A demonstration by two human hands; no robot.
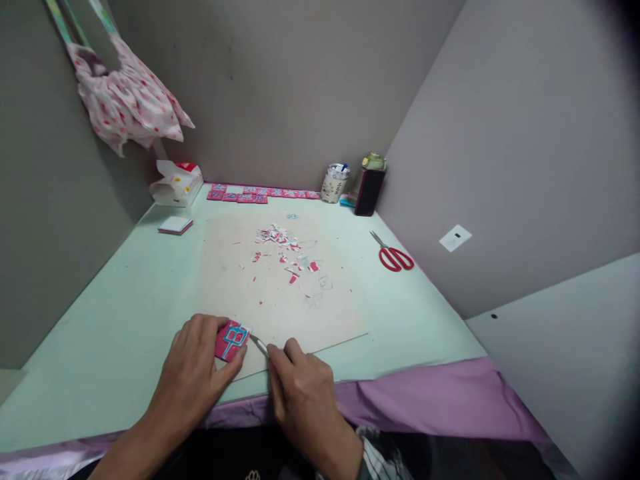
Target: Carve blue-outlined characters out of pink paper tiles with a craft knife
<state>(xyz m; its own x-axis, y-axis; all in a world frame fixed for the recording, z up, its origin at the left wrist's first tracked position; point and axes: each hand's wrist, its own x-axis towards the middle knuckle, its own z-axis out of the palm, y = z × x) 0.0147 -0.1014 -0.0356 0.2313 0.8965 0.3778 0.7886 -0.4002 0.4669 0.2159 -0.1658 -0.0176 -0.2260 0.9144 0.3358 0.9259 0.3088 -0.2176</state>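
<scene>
Your pale green tabletop (115, 300) fills the corner between grey walls, with a purple cloth edge (425, 393) along the near side. On it lies a large beige cutting board (280, 293), there, it seems, to spare the table from the blade, and across its middle sit scattered pink and white paper scraps (287, 250). Well to the right rest red-handled scissors (393, 255), untouched. Along the back wall you have a row of pink square cards (260, 194), a white paper cup (335, 182) and a dark box (369, 190) beside it; at back left stand a white tissue box (177, 181) and a small white notepad (175, 225), and a pink patterned cloth (127, 100) hangs above. Your left hand (193, 373) lies flat, fingers pressing down the small pink square card with a blue cut-out pattern (231, 340) at the board's near-left corner, probably to keep it from sliding. Your right hand (300, 387) is closed in a pencil grip around a thin silver craft knife (259, 344), its tip at the card's right edge.
</scene>
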